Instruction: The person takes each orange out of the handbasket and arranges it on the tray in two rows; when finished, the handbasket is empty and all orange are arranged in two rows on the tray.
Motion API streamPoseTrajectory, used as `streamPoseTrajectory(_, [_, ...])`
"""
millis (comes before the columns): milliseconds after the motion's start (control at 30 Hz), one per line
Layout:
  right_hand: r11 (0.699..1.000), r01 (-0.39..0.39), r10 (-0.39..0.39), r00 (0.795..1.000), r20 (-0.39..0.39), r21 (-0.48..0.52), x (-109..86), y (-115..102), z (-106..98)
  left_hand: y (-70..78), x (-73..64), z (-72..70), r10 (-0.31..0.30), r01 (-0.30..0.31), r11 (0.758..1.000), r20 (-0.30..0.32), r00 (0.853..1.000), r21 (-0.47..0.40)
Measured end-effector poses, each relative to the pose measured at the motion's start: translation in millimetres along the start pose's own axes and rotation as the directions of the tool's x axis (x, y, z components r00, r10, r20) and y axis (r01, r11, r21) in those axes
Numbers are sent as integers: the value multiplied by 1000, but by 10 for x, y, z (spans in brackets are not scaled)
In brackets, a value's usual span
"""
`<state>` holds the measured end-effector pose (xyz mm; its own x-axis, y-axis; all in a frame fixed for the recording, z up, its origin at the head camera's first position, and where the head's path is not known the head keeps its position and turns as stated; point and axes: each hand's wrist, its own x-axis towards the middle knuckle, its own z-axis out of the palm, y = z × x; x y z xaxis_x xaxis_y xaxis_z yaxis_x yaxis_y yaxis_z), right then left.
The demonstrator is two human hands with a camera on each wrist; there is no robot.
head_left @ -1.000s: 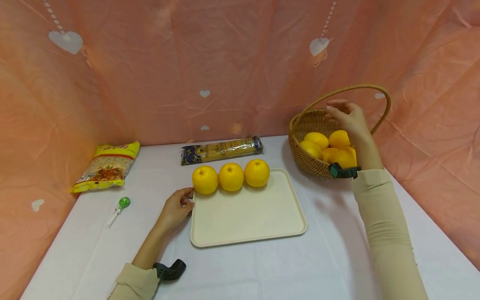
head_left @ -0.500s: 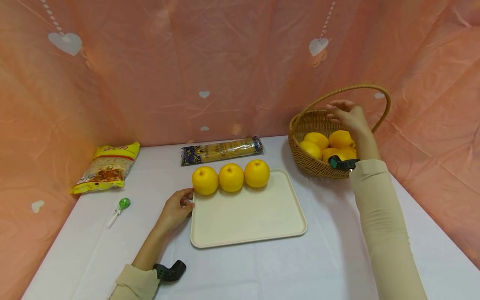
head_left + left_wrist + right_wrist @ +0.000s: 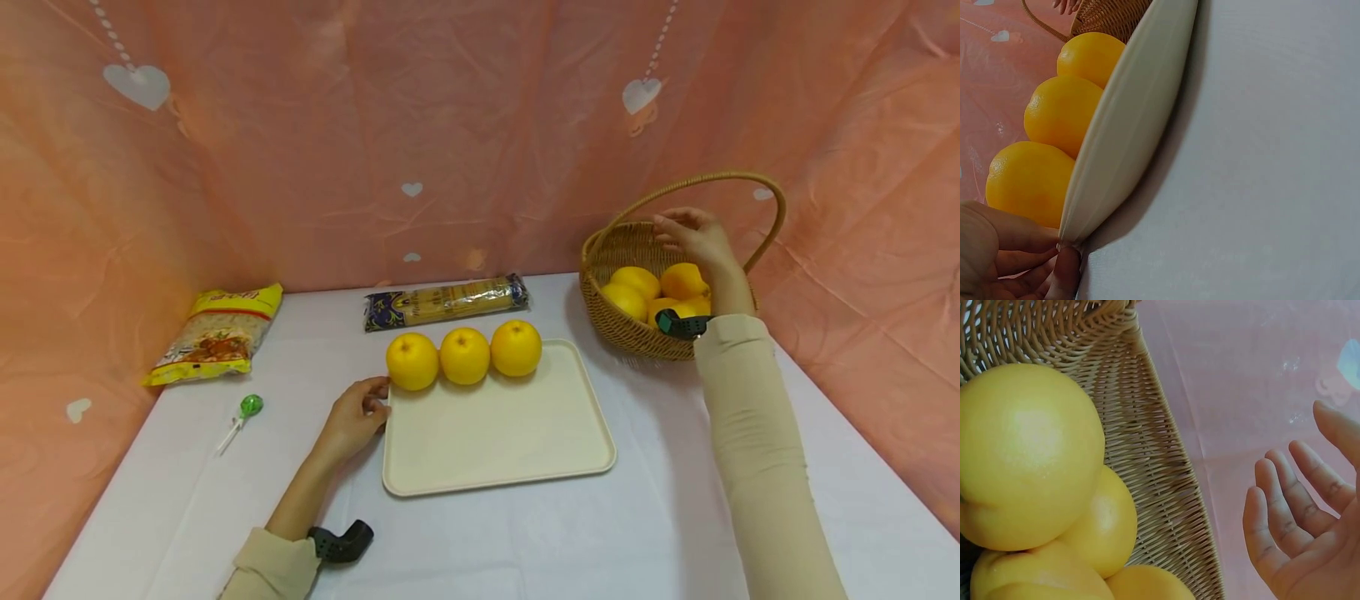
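Observation:
Three yellow-orange oranges (image 3: 465, 356) sit in a row along the far edge of a cream tray (image 3: 498, 437). My left hand (image 3: 354, 419) pinches the tray's left rim between thumb and fingers, beside the leftmost orange; the left wrist view shows the fingertips (image 3: 1044, 239) at the rim. At the right, my right hand (image 3: 699, 239) hovers over a wicker basket (image 3: 622, 327), under its arched handle. Its fingers are loosely bent and hold nothing in the right wrist view. Several more oranges (image 3: 636, 283) lie in the basket, partly hidden by the wrist.
Behind the tray lies a pack of spaghetti (image 3: 447, 302). A yellow food bag (image 3: 217, 333) is at the far left, with a green lollipop (image 3: 250, 407) in front of it. Pink cloth (image 3: 480, 125) hangs round the white table (image 3: 525, 542).
My right forearm has shifted slightly left and the hand sits slightly lower over the basket. The left hand, tray and oranges have kept their places.

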<state>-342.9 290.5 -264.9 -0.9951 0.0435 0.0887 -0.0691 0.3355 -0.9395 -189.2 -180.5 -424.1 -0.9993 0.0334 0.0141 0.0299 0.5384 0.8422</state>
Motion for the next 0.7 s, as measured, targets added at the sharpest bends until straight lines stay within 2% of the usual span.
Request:
streamPoseTrajectory(300, [999, -18, 18, 1000, -12, -31, 22, 100, -15, 10, -5, -1, -14, 14, 1000, 2, 1000, -6])
streamPoseTrajectory(467, [999, -41, 41, 999, -21, -1, 37, 138, -23, 20, -16, 8, -28, 28, 1000, 4, 1000, -2])
streamPoseTrajectory(700, [1000, -11, 11, 999, -34, -22, 46, 212, -29, 16, -24, 16, 3, -3, 1000, -7, 1000, 11])
